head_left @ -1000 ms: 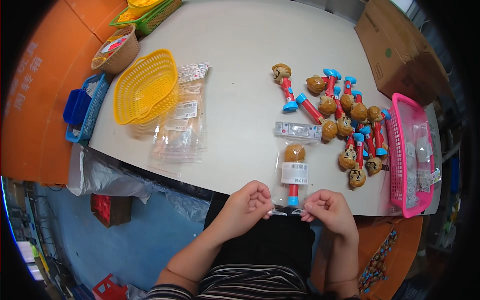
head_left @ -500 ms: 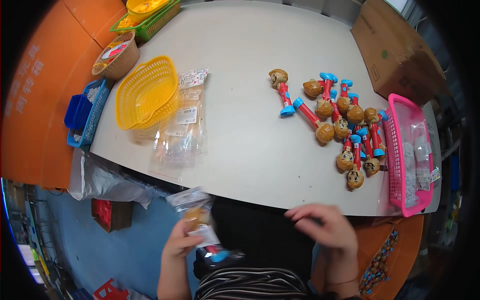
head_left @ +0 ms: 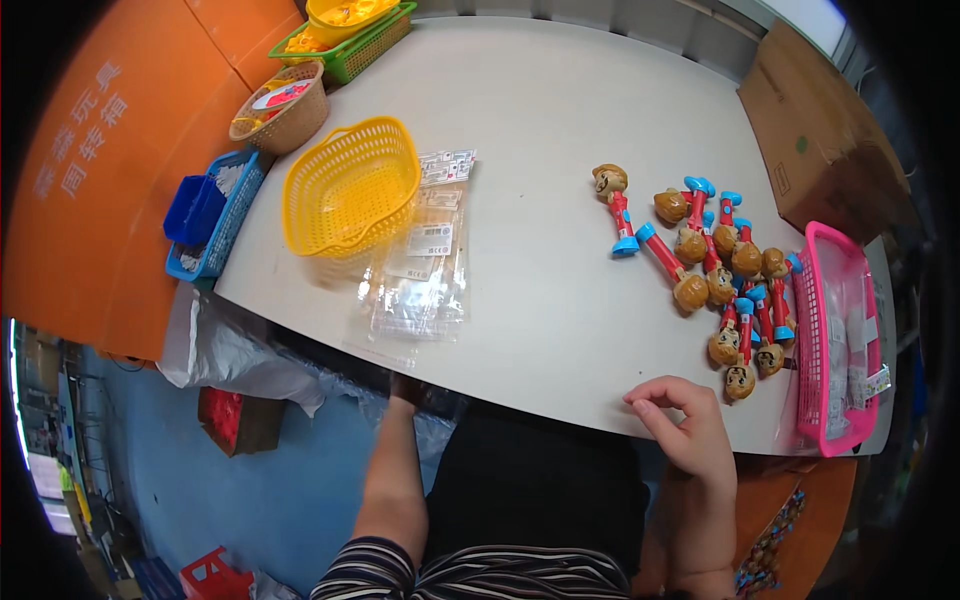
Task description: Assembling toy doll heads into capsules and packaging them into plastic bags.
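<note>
toy figures (head_left: 722, 275) with round brown heads and red-and-blue stems lie in a loose heap on the right side of the pale counter (head_left: 540, 150), just beside a pink basket (head_left: 812, 340) that stands at the counter's right edge; the heap sits within easy reach of the person's right hand (head_left: 685, 425). that hand rests at the near edge of the counter, fingers curled loosely inward and holding nothing, close to the lowest figures of the heap but not touching them. the left hand (head_left: 405, 385) reaches down below the counter's near edge, toward crumpled clear plastic there; it is mostly hidden by the edge, and whether it grips anything cannot be told. a stack of flat clear bags (head_left: 425, 270) with white labels lies near the front left of the counter, laid out flat, apparently so that one can be drawn off at a time. just beside the stack, and partly over it, a yellow basket (head_left: 350, 190) stands tilted. farther left, along the counter's rim, come a blue tray (head_left: 222, 222), a woven brown basket (head_left: 285, 110) and a green tray (head_left: 360, 45) bearing yellow pieces, all well apart from the hands. a brown cardboard box (head_left: 815, 140) occupies the far right corner, behind the pink basket.
</note>
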The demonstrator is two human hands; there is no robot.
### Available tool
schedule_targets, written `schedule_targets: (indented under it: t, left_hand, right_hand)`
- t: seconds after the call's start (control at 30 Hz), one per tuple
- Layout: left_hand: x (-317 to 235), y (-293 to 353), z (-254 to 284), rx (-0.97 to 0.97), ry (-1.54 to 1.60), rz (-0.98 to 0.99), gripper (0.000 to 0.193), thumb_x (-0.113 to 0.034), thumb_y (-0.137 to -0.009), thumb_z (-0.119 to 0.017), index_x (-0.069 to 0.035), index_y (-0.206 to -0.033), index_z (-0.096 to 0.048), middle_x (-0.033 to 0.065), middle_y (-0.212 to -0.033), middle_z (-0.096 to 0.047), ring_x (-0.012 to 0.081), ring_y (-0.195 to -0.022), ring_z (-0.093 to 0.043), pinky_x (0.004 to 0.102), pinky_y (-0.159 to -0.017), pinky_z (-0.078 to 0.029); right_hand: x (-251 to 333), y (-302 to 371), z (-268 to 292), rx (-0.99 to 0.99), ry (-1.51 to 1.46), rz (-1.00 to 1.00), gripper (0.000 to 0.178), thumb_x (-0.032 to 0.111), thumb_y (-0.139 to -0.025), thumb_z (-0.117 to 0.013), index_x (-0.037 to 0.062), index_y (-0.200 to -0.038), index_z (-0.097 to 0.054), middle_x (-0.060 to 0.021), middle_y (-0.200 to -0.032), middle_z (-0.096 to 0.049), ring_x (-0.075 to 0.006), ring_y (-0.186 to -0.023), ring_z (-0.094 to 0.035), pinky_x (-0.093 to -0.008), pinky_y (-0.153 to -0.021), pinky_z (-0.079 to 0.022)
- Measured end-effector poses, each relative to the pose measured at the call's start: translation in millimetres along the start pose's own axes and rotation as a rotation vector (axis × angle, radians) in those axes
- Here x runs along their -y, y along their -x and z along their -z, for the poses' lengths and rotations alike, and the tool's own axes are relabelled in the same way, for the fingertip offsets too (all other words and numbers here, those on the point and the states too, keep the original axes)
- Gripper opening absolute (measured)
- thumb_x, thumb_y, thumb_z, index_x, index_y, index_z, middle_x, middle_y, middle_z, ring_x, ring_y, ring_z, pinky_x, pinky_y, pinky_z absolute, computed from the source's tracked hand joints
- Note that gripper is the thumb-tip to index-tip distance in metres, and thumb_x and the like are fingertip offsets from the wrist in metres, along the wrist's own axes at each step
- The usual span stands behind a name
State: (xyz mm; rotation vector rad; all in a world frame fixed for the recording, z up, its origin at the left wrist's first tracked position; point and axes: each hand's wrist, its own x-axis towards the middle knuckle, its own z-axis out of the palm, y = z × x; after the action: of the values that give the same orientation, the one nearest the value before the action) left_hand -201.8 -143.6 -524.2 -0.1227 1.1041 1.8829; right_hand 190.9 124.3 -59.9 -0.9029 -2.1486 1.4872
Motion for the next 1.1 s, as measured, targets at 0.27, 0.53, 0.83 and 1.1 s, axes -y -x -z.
schedule_targets:
  t: [0.27, 0.53, 0.83, 1.1]
  left_hand:
    - [-82.7, 121.4, -188.5, -0.588, -0.527, -0.932, 0.027, -0.002, -0.092, -0.054, 0.002, -0.118, -0.053, 0.0136, -0.120, -0.058, 0.0212, -0.109, -0.056, 0.0343, -0.095, -0.045]
    - [-180.1, 173.9, -342.7, 0.061, -1.744, -1.008, 0.033, -0.018, -0.081, -0.073, -0.003, -0.110, -0.064, 0.0158, -0.121, -0.062, 0.0384, -0.119, -0.054, 0.0465, -0.101, -0.043]
    - [-155.5, 177.9, -359.7, -0.036, -1.490, -1.102, 0.012, -0.009, -0.084, -0.068, -0.002, -0.093, -0.068, 0.0151, -0.103, -0.069, 0.0295, -0.093, -0.067, 0.0349, -0.079, -0.054]
    - [-159.1, 170.4, -361.6, 0.017, -1.586, -1.049, 0.016, -0.010, -0.083, -0.069, 0.000, -0.096, -0.068, 0.0197, -0.104, -0.069, 0.0325, -0.089, -0.068, 0.0332, -0.079, -0.053]
  right_hand:
    - [-47.8, 16.0, 8.3, -0.133, -0.080, -0.190, 0.010, 0.006, -0.090, -0.061, -0.0021, -0.093, -0.066, -0.0041, -0.081, -0.067, -0.0084, -0.074, -0.061, -0.0226, -0.069, -0.048]
    - [-68.2, 2.2, -28.3, -0.511, 0.057, -0.052, 0.008, 0.007, -0.088, -0.065, -0.0001, -0.085, -0.064, 0.0011, -0.073, -0.060, -0.0034, -0.061, -0.051, -0.0172, -0.053, -0.037]
    - [-64.0, 7.3, -25.0, -0.477, 0.125, 0.039, 0.008, 0.007, -0.090, -0.063, -0.0011, -0.089, -0.063, 0.0014, -0.074, -0.058, -0.0034, -0.064, -0.050, -0.0179, -0.058, -0.040]
    - [-18.4, -34.7, -75.7, -0.037, -0.103, -0.078, 0.022, 0.016, -0.092, -0.063, -0.0045, -0.099, -0.064, -0.0058, -0.078, -0.067, -0.0090, -0.064, -0.061, -0.0216, -0.061, -0.050]
